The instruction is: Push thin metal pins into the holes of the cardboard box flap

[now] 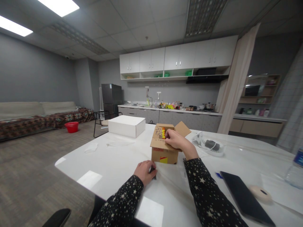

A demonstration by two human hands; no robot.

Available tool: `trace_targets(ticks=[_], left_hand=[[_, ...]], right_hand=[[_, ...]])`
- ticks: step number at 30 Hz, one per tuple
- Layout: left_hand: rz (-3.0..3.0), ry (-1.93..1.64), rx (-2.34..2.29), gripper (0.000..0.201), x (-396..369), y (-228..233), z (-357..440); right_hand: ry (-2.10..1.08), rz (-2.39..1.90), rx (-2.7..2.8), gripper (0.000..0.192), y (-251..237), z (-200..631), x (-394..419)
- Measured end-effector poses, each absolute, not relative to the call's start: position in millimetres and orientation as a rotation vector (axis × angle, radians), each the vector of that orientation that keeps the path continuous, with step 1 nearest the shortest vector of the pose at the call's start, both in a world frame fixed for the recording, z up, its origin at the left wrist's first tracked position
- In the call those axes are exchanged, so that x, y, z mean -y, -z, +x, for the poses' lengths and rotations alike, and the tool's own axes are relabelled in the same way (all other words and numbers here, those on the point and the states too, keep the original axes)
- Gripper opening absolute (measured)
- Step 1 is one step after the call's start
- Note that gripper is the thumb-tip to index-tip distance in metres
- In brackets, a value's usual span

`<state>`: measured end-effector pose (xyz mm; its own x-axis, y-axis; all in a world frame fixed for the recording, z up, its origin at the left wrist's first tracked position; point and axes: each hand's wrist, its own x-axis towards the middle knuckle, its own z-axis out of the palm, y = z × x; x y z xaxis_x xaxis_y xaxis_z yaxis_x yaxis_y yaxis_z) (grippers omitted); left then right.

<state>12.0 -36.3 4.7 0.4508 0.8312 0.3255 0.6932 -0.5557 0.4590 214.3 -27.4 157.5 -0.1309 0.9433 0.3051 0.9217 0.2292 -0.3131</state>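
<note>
A small brown cardboard box [165,155] stands on the white table with its flaps up, a yellow and red label on its front. My right hand [174,139] rests over its top, fingers curled and pressed together beside a yellow and red strip [163,133] on the flap. What those fingers pinch, if anything, is hidden. Just in front of the box, my left hand [144,172] lies low on the table. Its fingers are wrapped round a small dark object [151,169], mostly covered, whose kind I cannot make out.
On the table [113,170] a closed white box [125,125] stands to the left. A white tray with cables [213,146] lies to the right, near a black tablet [245,197], a beige computer mouse [260,193] and a plastic bottle [295,173]. A kitchen counter runs behind.
</note>
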Motion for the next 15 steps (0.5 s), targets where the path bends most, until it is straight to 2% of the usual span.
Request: trace_targets(ticks=[15], left_hand=[[2.430,-0.756,-1.308,0.011,39.1,-9.8,11.5]], right_hand=[[-0.086,-1.711,2.076,0.008,-157.3,214.1,26.1]])
